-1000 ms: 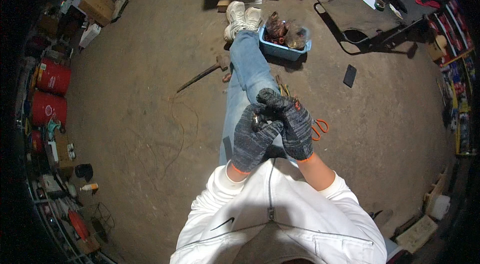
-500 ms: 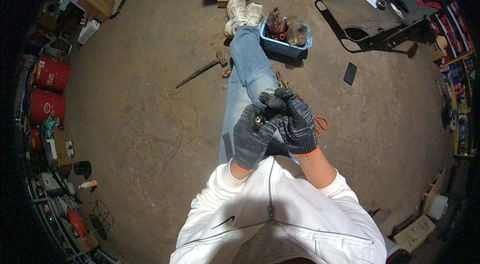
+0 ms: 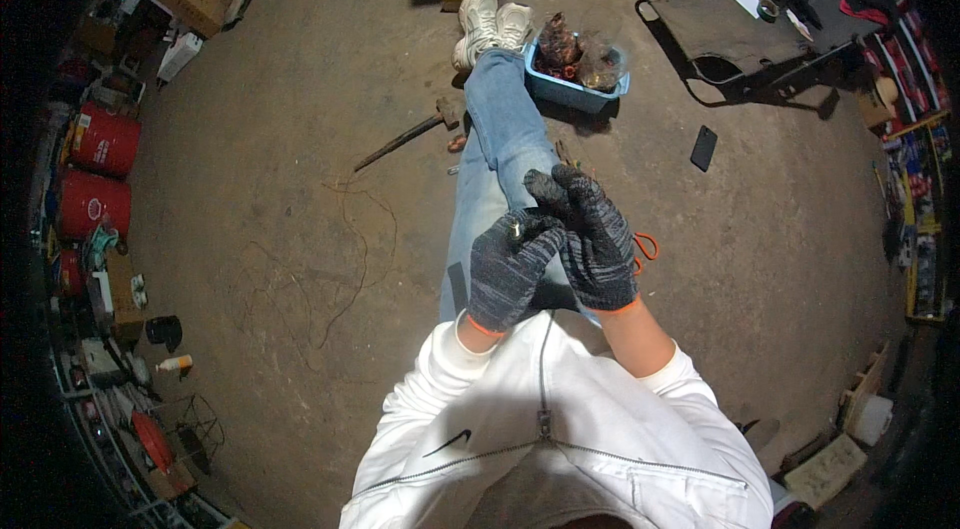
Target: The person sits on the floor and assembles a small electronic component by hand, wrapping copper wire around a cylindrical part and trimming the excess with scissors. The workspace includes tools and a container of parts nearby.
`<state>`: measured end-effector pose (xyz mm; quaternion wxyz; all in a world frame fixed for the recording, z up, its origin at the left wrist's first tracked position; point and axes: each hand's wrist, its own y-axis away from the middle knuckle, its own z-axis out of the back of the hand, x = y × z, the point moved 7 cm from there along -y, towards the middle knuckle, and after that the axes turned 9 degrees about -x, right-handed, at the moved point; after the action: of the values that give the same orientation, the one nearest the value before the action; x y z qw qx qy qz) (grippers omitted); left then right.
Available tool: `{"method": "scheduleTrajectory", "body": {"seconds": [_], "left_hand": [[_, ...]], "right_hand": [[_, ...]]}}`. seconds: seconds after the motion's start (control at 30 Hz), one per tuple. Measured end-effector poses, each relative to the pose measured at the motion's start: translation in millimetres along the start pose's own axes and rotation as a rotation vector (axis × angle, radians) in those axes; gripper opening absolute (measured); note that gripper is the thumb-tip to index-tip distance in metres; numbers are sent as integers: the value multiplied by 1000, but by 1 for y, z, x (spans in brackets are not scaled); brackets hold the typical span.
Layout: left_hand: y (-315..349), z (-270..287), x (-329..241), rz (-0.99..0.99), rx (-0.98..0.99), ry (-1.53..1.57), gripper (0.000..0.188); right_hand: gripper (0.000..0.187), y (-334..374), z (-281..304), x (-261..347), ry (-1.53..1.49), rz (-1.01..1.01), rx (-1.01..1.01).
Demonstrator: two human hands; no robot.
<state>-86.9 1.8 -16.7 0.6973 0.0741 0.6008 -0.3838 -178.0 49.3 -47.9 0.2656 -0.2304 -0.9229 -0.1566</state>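
Note:
Both my hands wear dark grey knit gloves with orange cuffs and meet above my lap. My left hand (image 3: 507,272) is closed, pinching a small shiny brass-coloured piece (image 3: 516,229) whose kind I cannot make out. Against its side leans my right hand (image 3: 598,247), its fingers stretched out and slightly apart, with nothing visible in them. Its thumb side is partly hidden where the gloves touch. Just past the right fingertips a tool with slim handles (image 3: 563,153) shows in part beside my leg. Orange loop handles (image 3: 646,249) stick out right of the right glove.
A hammer (image 3: 408,141) lies left of my stretched legs, near thin loose wire (image 3: 362,259). By my shoes stands a blue tub (image 3: 575,94) with plastic bags of reddish-brown scrap. A phone (image 3: 703,149) lies at right, below a folding cot (image 3: 700,19). Red drums (image 3: 95,204) line the left.
My right fingers have straightened and spread from their curled position over the left hand. The small shiny piece has shifted slightly up in my left hand.

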Motion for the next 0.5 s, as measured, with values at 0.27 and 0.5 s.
{"method": "scheduleTrajectory", "body": {"seconds": [0.27,0.5], "left_hand": [[0,1,11,272,-75,146,25],[0,5,14,316,-117,69,21]], "right_hand": [[62,0,-26,-2,-573,-208,189],[52,2,-11,2,217,71,23]]}}
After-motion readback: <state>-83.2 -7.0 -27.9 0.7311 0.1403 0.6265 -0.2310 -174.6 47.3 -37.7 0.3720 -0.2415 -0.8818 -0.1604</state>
